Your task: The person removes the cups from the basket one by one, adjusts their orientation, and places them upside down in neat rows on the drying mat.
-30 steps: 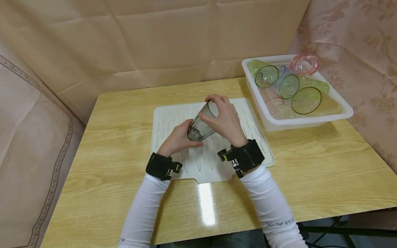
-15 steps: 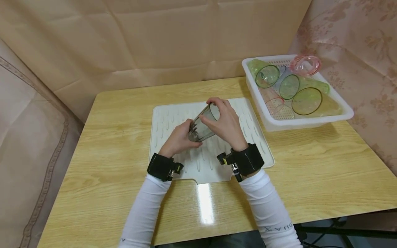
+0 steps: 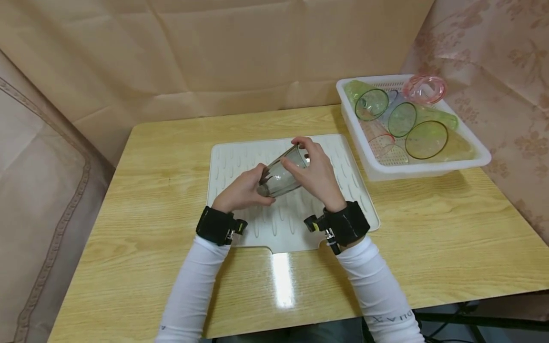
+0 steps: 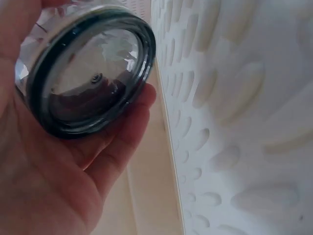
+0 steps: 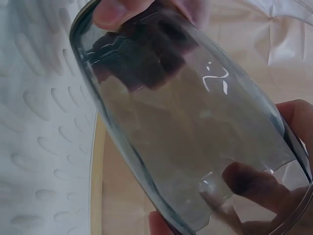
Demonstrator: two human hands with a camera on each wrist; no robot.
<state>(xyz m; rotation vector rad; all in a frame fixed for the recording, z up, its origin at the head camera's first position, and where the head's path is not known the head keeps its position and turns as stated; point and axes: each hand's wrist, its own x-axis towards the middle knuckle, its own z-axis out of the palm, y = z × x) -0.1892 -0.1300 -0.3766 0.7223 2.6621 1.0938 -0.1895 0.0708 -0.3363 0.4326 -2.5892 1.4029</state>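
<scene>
Both hands hold one smoky grey drinking glass (image 3: 280,175), tilted over the white ridged drying mat (image 3: 283,233). My left hand (image 3: 242,189) grips its base end, thumb on the near side and fingers on the far side. The thick round base of the glass (image 4: 93,78) faces the left wrist camera. At the upper right, my right hand (image 3: 316,171) grips the rim end with thumb and fingers. The clear wall of the glass (image 5: 181,112) fills much of the right wrist view, with fingers showing through it.
A white plastic basket (image 3: 429,170) stands at the table's back right, holding several tinted glasses, among them a green glass (image 3: 371,104) and a yellow glass (image 3: 454,145). A pink glass (image 3: 424,89) lies over its back rim. Beige cloth (image 3: 240,57) hangs behind the wooden table (image 3: 163,190).
The glass has tipped a little nearer to level, its rim end shifting slightly right with the right hand. Both hands keep their hold on it.
</scene>
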